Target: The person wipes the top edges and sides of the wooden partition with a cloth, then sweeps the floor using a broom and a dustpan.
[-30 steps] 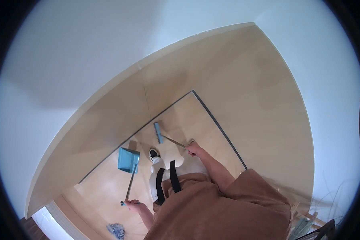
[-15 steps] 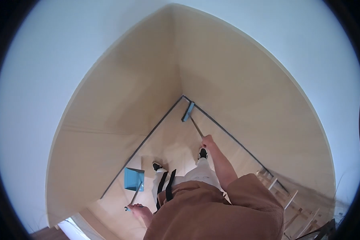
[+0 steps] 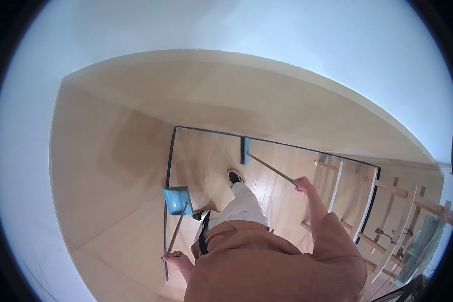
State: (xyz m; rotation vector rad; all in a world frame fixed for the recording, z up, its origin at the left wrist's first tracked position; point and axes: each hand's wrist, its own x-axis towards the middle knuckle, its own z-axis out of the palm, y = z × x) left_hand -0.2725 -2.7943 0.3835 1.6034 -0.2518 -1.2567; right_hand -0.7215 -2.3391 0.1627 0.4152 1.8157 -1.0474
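Nearest to the body [image 3: 272, 264], the left hand [image 3: 176, 258] is gripping the end of the handle [image 3: 177, 229] of a blue dustpan [image 3: 176, 201], and its pan is showing ahead of this hand, beside the dark strip [image 3: 170, 157] along the left wall [image 3: 98, 171]. Farther forward, the right hand [image 3: 304, 185] is gripping the handle of a broom [image 3: 272, 170], whose blue head [image 3: 246, 150] is standing ahead and to the left, near the far wall [image 3: 287, 100].

The dustpan [image 3: 176, 200] is smooth, lightly glossy plastic; the broom head [image 3: 246, 150] looks plastic too, its bristles [image 3: 242, 151] rough, the broom handle [image 3: 271, 168] smooth and metal-like. The floor [image 3: 206, 143] shows wood-look sheen, the rack [image 3: 391, 189] bare wood, the shirt [image 3: 277, 267] matt cloth.
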